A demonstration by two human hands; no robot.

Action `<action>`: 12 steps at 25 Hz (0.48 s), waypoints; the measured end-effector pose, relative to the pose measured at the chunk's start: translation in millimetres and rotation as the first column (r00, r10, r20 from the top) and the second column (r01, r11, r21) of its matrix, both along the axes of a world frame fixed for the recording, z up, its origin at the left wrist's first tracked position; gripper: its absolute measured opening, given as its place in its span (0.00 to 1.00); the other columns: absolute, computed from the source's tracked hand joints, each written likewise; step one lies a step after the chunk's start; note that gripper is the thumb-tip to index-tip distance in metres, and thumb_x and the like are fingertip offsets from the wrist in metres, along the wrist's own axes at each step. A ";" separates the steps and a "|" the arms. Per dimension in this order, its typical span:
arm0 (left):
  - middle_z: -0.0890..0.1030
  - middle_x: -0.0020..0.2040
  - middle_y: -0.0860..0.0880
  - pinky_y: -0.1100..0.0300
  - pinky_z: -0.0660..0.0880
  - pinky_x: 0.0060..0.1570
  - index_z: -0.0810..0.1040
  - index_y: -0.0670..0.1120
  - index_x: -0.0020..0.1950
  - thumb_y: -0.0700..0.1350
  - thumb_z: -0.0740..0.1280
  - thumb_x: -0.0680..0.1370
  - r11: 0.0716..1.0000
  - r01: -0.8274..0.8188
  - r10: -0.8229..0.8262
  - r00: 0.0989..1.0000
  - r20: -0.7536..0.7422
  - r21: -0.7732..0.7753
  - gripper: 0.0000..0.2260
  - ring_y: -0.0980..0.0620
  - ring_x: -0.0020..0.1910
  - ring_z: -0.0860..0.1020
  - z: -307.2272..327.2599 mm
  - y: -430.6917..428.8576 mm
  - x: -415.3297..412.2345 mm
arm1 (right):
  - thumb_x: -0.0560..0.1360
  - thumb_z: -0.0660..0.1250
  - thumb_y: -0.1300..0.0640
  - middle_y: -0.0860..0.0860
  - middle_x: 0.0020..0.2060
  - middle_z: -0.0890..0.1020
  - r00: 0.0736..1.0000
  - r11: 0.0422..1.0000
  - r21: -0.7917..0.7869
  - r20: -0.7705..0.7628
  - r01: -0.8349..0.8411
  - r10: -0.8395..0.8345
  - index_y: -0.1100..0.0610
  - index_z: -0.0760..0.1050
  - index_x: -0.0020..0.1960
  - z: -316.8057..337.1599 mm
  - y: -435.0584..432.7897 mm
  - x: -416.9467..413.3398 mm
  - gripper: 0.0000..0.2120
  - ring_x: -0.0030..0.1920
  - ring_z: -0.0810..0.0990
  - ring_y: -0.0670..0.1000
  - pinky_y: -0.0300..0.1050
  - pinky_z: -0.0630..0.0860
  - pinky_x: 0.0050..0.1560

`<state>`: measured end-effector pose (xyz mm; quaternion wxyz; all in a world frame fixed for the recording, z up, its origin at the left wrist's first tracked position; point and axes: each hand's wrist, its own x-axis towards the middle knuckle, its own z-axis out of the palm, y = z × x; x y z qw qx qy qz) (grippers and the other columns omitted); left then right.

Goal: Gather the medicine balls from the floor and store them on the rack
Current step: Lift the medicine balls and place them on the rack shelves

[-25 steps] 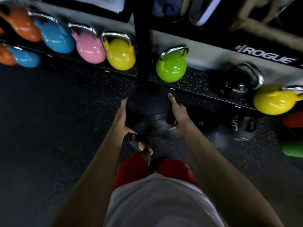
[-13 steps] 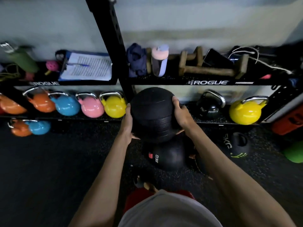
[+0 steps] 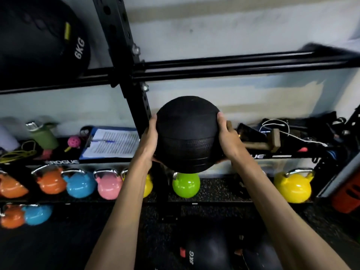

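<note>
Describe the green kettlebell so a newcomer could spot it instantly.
Find the black rack upright. On the bottom shelf just right of it, below the held ball, sits the kettlebell. It is the only lime green one in the row.

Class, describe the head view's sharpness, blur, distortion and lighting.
Head view: the held medicine ball, left hand and right hand are fairly sharp; the upper rail smears with blur at right; the rack upright leans, wide-angle distortion; the 8KG ball below lies in shadow.

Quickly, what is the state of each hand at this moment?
Left hand: holding the black medicine ball, on its left side.
Right hand: holding the same ball, on its right side.
</note>
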<state>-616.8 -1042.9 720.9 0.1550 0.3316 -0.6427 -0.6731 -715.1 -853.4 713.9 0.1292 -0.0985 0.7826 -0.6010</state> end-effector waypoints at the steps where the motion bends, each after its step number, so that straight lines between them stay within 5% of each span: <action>1: 0.83 0.60 0.51 0.47 0.81 0.50 0.79 0.57 0.66 0.80 0.55 0.64 1.000 0.011 -0.011 1.000 -0.005 -0.015 0.41 0.46 0.56 0.81 15.7 0.7 -2.9 | 0.68 0.46 0.19 0.59 0.72 0.72 1.000 1.000 0.007 -0.018 0.019 -0.019 0.60 0.67 0.75 10.8 -2.9 -5.6 0.54 0.74 0.68 0.59 0.57 0.64 0.74; 3: 0.82 0.60 0.48 0.46 0.82 0.44 0.77 0.55 0.68 0.78 0.53 0.71 0.999 0.012 -0.013 1.000 -0.019 -0.043 0.37 0.43 0.56 0.80 41.1 -2.3 -12.2 | 0.62 0.44 0.15 0.59 0.70 0.74 0.997 0.999 0.026 -0.061 0.048 -0.046 0.60 0.69 0.73 33.1 -7.9 -17.2 0.59 0.73 0.69 0.59 0.58 0.65 0.73; 6: 0.81 0.62 0.48 0.44 0.78 0.57 0.76 0.54 0.69 0.74 0.53 0.76 0.996 -0.005 -0.003 0.996 -0.088 -0.084 0.33 0.44 0.58 0.79 76.6 -9.6 -28.8 | 0.64 0.45 0.17 0.57 0.69 0.75 0.993 1.000 -0.012 -0.113 0.024 -0.025 0.59 0.70 0.73 69.1 -11.7 -31.5 0.56 0.69 0.73 0.59 0.57 0.69 0.71; 8: 0.80 0.57 0.50 0.46 0.78 0.54 0.75 0.56 0.70 0.73 0.52 0.77 0.995 0.001 -0.015 0.990 -0.142 -0.101 0.31 0.47 0.53 0.79 99.7 -13.4 -39.9 | 0.67 0.46 0.19 0.56 0.70 0.75 0.988 1.000 -0.030 -0.154 0.006 -0.011 0.58 0.69 0.74 91.1 -14.6 -42.0 0.54 0.68 0.74 0.56 0.55 0.70 0.70; 12: 0.78 0.59 0.50 0.43 0.75 0.59 0.73 0.56 0.72 0.73 0.51 0.77 0.989 0.003 -0.036 0.974 -0.224 -0.145 0.31 0.48 0.53 0.77 138.7 -26.3 -62.1 | 0.77 0.46 0.27 0.49 0.64 0.76 0.977 0.995 -0.095 -0.214 -0.022 0.001 0.57 0.68 0.74 137.5 -24.3 -59.6 0.41 0.46 0.77 0.46 0.36 0.75 0.33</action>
